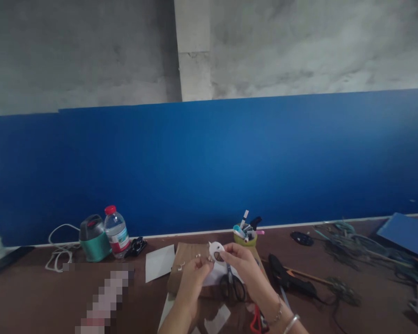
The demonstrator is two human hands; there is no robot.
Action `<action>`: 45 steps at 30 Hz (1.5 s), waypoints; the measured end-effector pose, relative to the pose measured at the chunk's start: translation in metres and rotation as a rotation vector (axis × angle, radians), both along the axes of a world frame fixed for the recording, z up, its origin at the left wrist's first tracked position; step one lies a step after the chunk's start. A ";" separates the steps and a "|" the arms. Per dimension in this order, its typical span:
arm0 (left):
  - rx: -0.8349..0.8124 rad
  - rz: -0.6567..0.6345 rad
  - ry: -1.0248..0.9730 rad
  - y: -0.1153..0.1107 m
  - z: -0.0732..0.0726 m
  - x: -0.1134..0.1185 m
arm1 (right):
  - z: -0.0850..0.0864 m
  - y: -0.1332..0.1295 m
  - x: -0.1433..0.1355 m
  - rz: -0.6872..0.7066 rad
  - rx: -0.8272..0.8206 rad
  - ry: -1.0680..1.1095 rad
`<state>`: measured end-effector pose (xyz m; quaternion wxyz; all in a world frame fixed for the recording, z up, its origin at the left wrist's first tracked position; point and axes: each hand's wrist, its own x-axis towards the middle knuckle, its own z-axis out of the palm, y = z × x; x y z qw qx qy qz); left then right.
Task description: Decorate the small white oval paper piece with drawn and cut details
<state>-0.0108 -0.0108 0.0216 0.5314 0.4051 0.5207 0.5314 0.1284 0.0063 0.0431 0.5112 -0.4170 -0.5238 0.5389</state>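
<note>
Scrap of white paper (pixel 218 319) nearest me, red handle (pixel 254 324) by my right wrist. Next, black-handled scissors (pixel 231 279), loops toward me, blades away; can't tell if my right hand touches them. Past those: white cutout (pixel 214 247), between my hands, over brown sheet (pixel 191 250). Left hand (pixel 195 273) in narrow pinch at its lower-left edge, right hand (pixel 245 262) pinching its right edge. Step looks like two-handed fingertip work; next move calls for light, steady grip, I'd judge. Dark-marked face toward me, small tip up-left; roundish, long axis unclear. Behind: pen cup (pixel 252 241), blue panel (pixel 209 162).
</note>
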 end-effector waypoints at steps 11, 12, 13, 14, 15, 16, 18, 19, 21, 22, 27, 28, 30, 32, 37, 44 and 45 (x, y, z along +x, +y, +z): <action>-0.009 -0.010 -0.052 0.002 -0.010 -0.004 | -0.001 0.001 0.001 0.006 0.032 -0.051; -0.019 -0.001 -0.047 0.002 -0.010 -0.005 | 0.000 0.000 0.001 0.007 0.033 -0.052; -0.024 0.003 -0.040 0.002 -0.010 -0.005 | 0.001 0.000 0.001 0.006 0.034 -0.053; -0.024 0.000 -0.034 0.002 -0.010 -0.005 | 0.001 -0.001 0.001 0.004 0.035 -0.055; -0.021 -0.006 -0.033 0.001 -0.009 -0.006 | 0.002 -0.001 0.000 0.001 0.036 -0.057; -0.012 -0.021 -0.035 0.000 -0.008 -0.006 | 0.002 -0.001 0.000 -0.004 0.037 -0.059; 0.013 -0.056 -0.040 -0.001 -0.006 -0.006 | 0.003 -0.001 -0.001 -0.007 0.041 -0.064; 0.017 -0.068 -0.035 -0.001 -0.006 -0.007 | 0.003 -0.001 -0.001 -0.005 0.044 -0.067; 0.024 -0.058 -0.021 0.000 -0.007 -0.007 | 0.003 -0.002 0.000 -0.007 0.043 -0.065; 0.024 -0.043 -0.019 0.001 -0.008 -0.006 | 0.003 -0.002 0.000 -0.012 0.040 -0.064; 0.000 -0.078 -0.021 0.008 -0.012 -0.005 | 0.004 -0.001 0.003 -0.091 0.044 -0.074; 0.016 -0.084 -0.016 0.009 -0.012 -0.005 | 0.004 -0.001 0.004 -0.100 0.048 -0.079; 0.050 -0.076 -0.004 0.010 -0.012 -0.006 | 0.004 0.001 0.005 -0.105 0.055 -0.087; 0.048 -0.066 0.013 0.009 -0.011 -0.006 | 0.004 0.003 0.005 -0.108 0.058 -0.092; 0.011 -0.099 0.032 0.001 -0.003 -0.005 | 0.003 0.002 0.005 -0.105 0.055 -0.099; 0.084 -0.061 0.105 -0.003 0.005 -0.002 | 0.001 0.000 0.002 -0.065 0.046 -0.066; 0.086 -0.055 0.118 -0.003 0.005 -0.002 | 0.000 0.000 0.002 -0.059 0.046 -0.066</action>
